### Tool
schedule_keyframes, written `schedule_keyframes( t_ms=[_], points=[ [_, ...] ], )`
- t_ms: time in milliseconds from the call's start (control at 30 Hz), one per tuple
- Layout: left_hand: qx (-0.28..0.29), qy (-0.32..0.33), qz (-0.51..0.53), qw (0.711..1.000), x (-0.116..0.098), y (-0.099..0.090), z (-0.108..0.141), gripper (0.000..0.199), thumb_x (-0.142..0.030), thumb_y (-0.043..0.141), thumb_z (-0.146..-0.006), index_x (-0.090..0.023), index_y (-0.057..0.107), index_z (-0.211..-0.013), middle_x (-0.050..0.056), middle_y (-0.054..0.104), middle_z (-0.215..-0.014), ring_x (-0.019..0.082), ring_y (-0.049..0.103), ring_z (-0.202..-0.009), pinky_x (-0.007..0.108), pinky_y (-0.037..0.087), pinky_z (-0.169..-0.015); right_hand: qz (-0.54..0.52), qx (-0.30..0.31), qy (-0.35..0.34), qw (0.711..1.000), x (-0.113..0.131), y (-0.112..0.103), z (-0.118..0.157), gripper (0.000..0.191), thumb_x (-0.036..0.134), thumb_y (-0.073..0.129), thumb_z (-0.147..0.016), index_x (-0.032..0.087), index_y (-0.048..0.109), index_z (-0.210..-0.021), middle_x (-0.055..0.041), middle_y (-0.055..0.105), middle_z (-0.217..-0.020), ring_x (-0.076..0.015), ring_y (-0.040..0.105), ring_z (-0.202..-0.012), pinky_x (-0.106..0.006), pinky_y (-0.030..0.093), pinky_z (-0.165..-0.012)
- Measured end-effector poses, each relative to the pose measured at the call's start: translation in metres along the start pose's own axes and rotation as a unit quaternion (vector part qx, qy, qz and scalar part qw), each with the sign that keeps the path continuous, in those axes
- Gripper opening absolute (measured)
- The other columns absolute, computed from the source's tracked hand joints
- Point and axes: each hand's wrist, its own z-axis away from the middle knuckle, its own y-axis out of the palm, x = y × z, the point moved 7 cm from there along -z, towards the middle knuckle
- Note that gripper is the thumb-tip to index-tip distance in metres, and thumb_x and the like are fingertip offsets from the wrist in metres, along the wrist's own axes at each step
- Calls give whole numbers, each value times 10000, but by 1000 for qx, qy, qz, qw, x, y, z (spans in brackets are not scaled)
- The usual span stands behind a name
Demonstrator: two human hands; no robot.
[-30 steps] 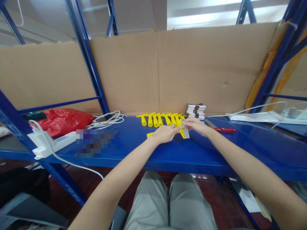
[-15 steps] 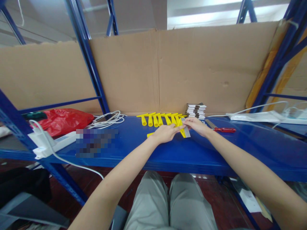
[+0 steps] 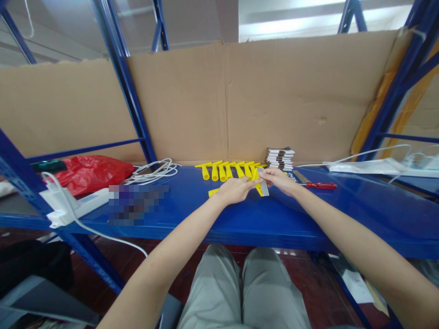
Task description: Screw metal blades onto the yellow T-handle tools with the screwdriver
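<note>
My left hand is closed around a yellow plastic scraper, whose handle end sticks out on the left of the palm. Its wide head points to the right. Between the fingertips of my right hand is a flat grey metal blade, which lies along the scraper's head. Whether the blade sits inside the head or only against it, I cannot tell. Just behind my hands, several more yellow scrapers lie side by side in a row.
A stack of small white packs stands behind my right hand. To the right lies a red-handled tool. Coiled white cable, a red plastic bag and a power strip occupy the left. Cardboard closes off the back.
The blade and the scraper's head have shifted slightly to the left, together with my hands. Both hands keep their hold.
</note>
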Motion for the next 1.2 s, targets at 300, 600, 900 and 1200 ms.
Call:
schedule_keyframes(
  t_ms=[300,600,900,1200],
  points=[
    [-12,-36,19,999,11,-2,0,466,-305,291,-985,-327,347,-1447,83,613,-1132,214,645,-952,298,500,-764,-28,68,26,997,-7,10,2,382,543,657,-655,177,551,-688,24,513,-587,-100,453,-524,-267,355,-530],
    [-2,-56,27,998,20,7,-2,461,-321,304,-988,-307,351,-1446,101,611,-1104,222,636,-963,320,495,-781,18,115,41,992,-1,21,8,182,324,623,-683,159,563,-632,7,520,-565,-75,410,-479,-252,298,-478],
    [2,-56,20,998,16,7,-2,505,-172,292,-965,-295,330,-1454,114,573,-1127,226,620,-994,318,503,-758,-2,85,57,995,-5,24,7,148,271,590,-711,163,539,-624,18,476,-518,-66,380,-441,-231,254,-428],
    [9,-44,29,999,11,4,-2,541,-112,325,-920,-280,386,-1431,111,580,-1129,227,619,-1012,321,500,-791,-44,138,124,982,-11,25,15,116,265,593,-722,167,539,-689,17,506,-542,-66,401,-414,-211,300,-398]
  ],
)
